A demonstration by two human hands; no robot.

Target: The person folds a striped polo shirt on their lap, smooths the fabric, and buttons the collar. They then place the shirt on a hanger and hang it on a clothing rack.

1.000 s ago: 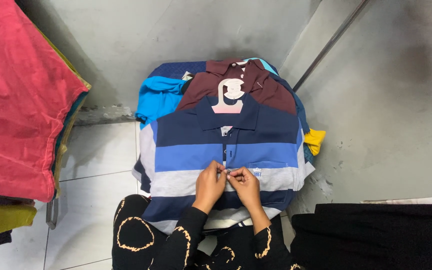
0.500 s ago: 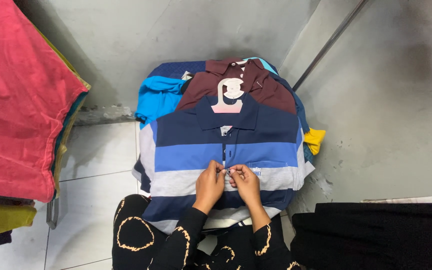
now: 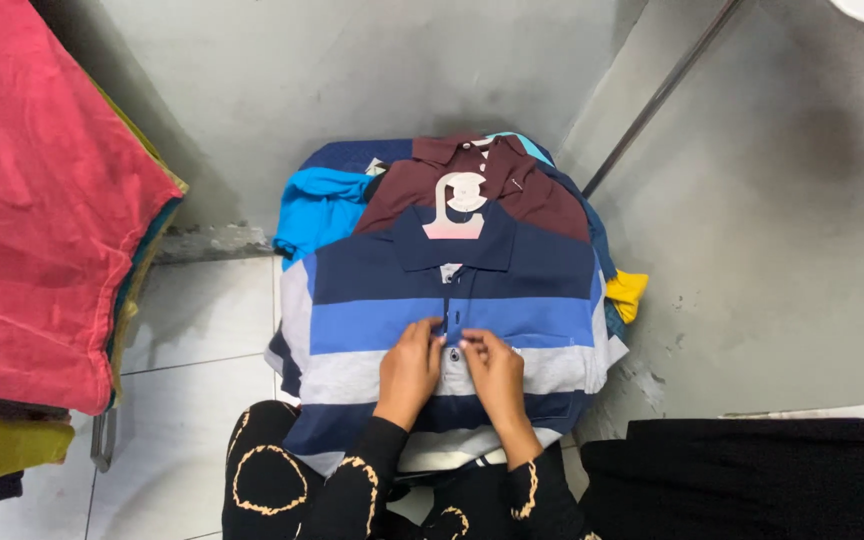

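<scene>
1. At the centre of the head view, a blue, navy and grey striped polo shirt [image 3: 512,290] lies face up on top of a pile of folded garments, collar pointing away from the person.
2. Both hands meet at the shirt's button placket, on the boundary between the bright blue band and the grey band.
3. The left hand [image 3: 410,368] rests on the fabric just left of the placket, fingers curled narrow and pinching the placket edge.
4. The right hand [image 3: 494,368] sits just right of the placket, fingertips closed on the cloth beside a small dark button [image 3: 454,354].
5. The two hands nearly touch; both wrists wear black sleeves with a tan looping pattern [image 3: 262,480].
6. A maroon polo shirt [image 3: 532,195] lies under the striped shirt's collar, farther from the person, with a white plastic hanger piece [image 3: 460,205] on it.
7. A bright turquoise garment [image 3: 317,205] sticks out at the pile's left, and a yellow cloth [image 3: 627,293] pokes out at its right.
8. A stack of red and yellow-green folded fabric [image 3: 42,230] fills the left edge, well apart from the hands.
9. A black cloth [image 3: 752,480] lies at the lower right, near the right forearm.
10. Grey concrete floor [image 3: 772,220] and pale tiles [image 3: 192,320] surround the pile.
</scene>
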